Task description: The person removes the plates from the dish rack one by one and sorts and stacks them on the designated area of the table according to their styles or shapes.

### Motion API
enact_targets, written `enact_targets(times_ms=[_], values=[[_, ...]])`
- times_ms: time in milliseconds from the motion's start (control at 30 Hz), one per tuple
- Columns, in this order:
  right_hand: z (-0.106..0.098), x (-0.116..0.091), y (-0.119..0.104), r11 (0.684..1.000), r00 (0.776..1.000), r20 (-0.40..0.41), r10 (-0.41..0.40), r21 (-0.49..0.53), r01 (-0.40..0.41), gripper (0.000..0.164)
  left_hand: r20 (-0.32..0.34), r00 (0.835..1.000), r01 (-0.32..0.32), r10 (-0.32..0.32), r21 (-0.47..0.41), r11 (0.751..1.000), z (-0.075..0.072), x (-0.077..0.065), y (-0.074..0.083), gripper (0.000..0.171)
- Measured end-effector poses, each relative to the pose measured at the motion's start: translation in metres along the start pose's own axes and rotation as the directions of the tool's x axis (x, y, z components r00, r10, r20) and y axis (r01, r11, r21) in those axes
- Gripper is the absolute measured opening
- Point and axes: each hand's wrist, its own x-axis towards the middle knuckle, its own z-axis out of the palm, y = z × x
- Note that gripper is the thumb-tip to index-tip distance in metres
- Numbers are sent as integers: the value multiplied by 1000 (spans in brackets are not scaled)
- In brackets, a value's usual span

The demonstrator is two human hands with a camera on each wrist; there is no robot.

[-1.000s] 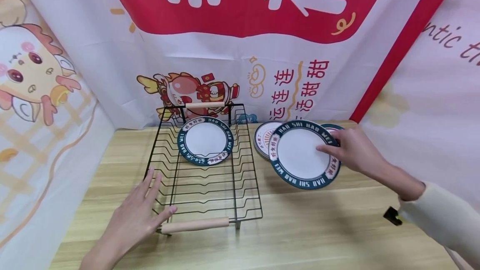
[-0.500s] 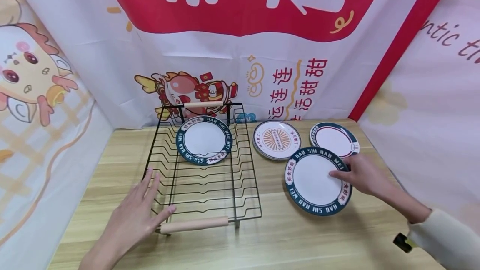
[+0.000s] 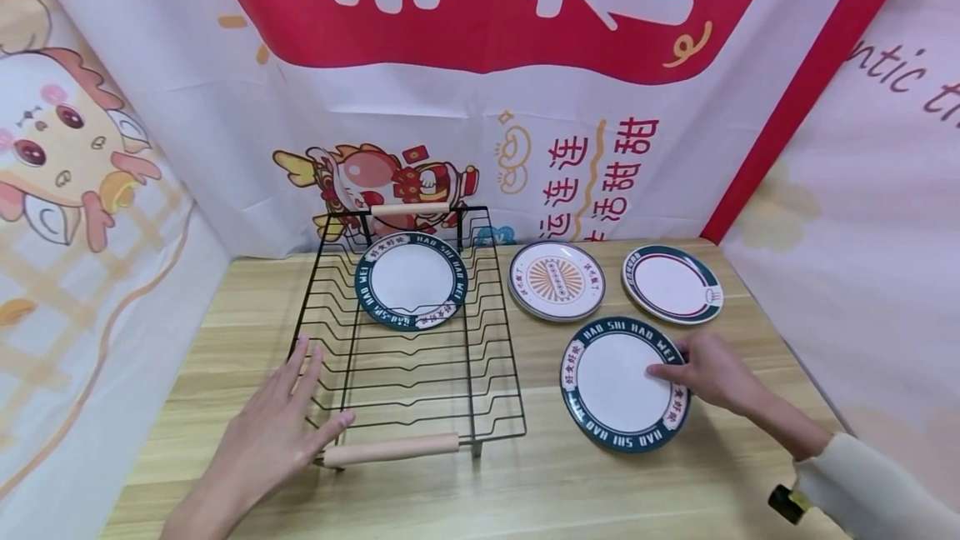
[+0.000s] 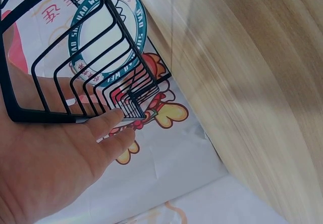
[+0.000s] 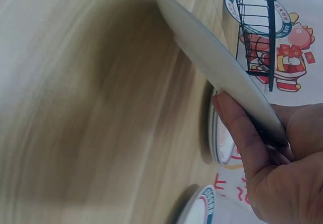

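My right hand [image 3: 708, 369] pinches a white plate [image 3: 618, 382] by its right rim, thumb on the upper face. The plate has a dark green lettered border. In the right wrist view it is seen edge-on, tilted over the tabletop with a shadow beneath. My left hand [image 3: 270, 423] rests at the left side of a black wire dish rack [image 3: 393, 447], fingers spread and fairly straight. The left wrist view has its fingers along the rack's wires. A matching green-bordered plate [image 3: 411, 277] stands leaning at the back of the rack.
Behind the held plate lies a small stack of plates [image 3: 557, 280] with an orange sunburst on top. To its right lies a green-and-red-rimmed plate [image 3: 672, 286]. Printed cloth [image 3: 420, 90] hangs behind the wooden table [image 3: 525, 490] and at both sides.
My right hand has brought the plate toward me from in front of the sunburst stack, uncovering the stack and the plate beside it. My left hand and the rack have stayed put.
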Motion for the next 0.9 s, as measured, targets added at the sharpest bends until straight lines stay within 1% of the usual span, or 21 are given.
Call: enact_targets(times_ms=[133, 200, 333, 567, 633, 833, 900], values=[[6, 1, 7, 999, 999, 5, 33, 43, -34, 21, -6, 1000, -4, 4, 1, 1000, 1, 0, -1, 104], [9, 2, 11, 998, 999, -5, 41, 49, -41, 21, -8, 1000, -5, 5, -1, 1000, 1, -1, -1, 103], [18, 4, 22, 995, 997, -18, 81, 66, -80, 22, -13, 1000, -8, 8, 3, 1000, 1, 0, -2, 103], [35, 8, 45, 988, 991, -23, 129, 86, -126, 28, -6, 1000, -8, 8, 2, 1000, 1, -1, -1, 103], [38, 10, 48, 985, 989, -21, 148, 88, -146, 30, -5, 1000, -8, 8, 2, 1000, 1, -1, -1, 103], [44, 14, 48, 988, 990, -23, 142, 62, -141, 33, -12, 1000, -9, 9, 2, 1000, 1, -1, -1, 103], [47, 15, 47, 987, 988, -18, 156, 50, -155, 33, -11, 1000, -10, 10, -7, 1000, 1, 0, -2, 103]])
